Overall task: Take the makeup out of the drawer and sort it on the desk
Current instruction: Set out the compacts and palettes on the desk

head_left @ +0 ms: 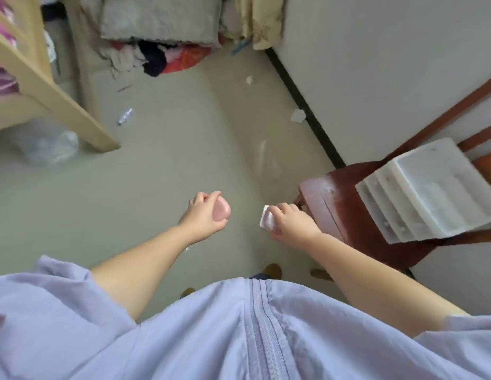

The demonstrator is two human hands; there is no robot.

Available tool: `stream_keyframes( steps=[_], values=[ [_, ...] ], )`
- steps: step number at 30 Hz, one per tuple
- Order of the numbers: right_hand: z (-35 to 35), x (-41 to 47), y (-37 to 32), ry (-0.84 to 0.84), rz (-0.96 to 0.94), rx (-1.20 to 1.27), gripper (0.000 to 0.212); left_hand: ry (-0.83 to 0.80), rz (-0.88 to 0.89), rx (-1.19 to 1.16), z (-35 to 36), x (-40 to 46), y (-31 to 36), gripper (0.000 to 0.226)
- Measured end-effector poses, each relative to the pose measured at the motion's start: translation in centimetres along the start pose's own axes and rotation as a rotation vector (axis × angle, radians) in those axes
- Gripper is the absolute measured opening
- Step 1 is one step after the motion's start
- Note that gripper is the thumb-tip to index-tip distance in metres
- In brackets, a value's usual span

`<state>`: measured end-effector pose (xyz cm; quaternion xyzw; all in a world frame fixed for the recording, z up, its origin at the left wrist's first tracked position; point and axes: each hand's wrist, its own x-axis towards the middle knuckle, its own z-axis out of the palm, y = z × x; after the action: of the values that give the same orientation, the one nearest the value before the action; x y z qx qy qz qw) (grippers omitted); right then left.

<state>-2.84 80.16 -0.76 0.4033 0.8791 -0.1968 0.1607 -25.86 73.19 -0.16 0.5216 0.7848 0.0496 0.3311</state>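
I have my left hand [204,212] closed around a rounded pink compact [221,211] and my right hand [289,224] pinching a small clear plastic case [267,221], probably makeup; no desk visible, so sorting remains.

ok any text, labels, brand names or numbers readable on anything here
None can be read.
Pink case in the left hand: no print shows.
Small white case in the right hand: blurred, no lettering shows.
White plastic drawer unit on the wooden chair: only specks, motion-blurred.
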Motion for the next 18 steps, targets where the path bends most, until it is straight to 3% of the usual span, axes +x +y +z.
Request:
stream_keyframes(
  steps=[5,18],
  values=[
    [-0.1,3.8,-11.3,0.024,-0.270,-0.081,0.048,0.167,-0.129,-0.105,-2.8,-8.2,-9.5,0.073],
    [7.8,2.4,-54.2,-0.076,-0.869,-0.214,0.052,0.504,-0.702,-0.265,-4.1,-38.8,-41.6,0.067]
  ],
)
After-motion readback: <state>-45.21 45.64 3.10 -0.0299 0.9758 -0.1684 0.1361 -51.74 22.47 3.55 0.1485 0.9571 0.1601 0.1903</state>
